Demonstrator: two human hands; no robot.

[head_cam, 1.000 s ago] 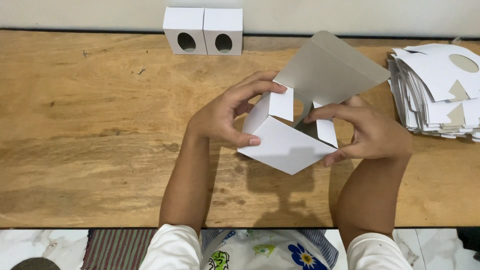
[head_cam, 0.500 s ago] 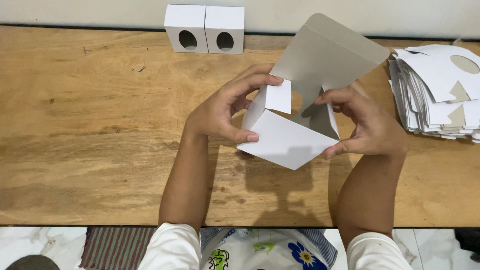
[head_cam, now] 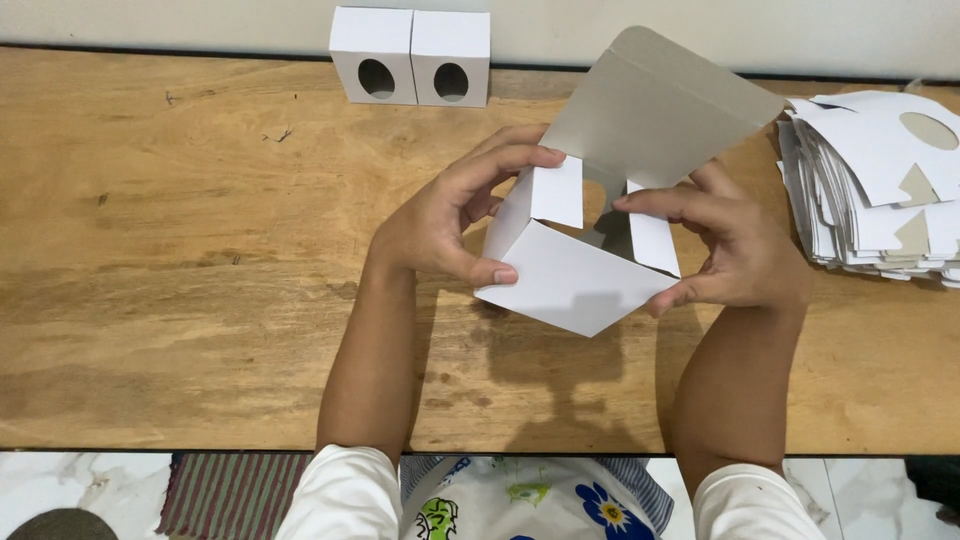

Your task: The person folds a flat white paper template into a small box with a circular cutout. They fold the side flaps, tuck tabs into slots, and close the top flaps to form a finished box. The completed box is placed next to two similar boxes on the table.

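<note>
Both hands hold a half-folded white cardboard box (head_cam: 575, 275) above the wooden table (head_cam: 180, 280). My left hand (head_cam: 450, 215) grips its left side, thumb on the front panel and fingers over the left inner flap. My right hand (head_cam: 735, 255) grips the right side, with the forefinger pressing on the right inner flap. The box's grey-lined lid (head_cam: 660, 105) stands open, tilted away from me.
Two finished white cube boxes (head_cam: 410, 55) with oval cut-outs stand side by side at the table's far edge against the wall. A stack of flat white box blanks (head_cam: 880, 190) lies at the right. A striped mat (head_cam: 230, 495) shows on the floor below.
The box has turned a little and its lid has swung further up and back. My right forefinger has moved onto the right inner flap.
</note>
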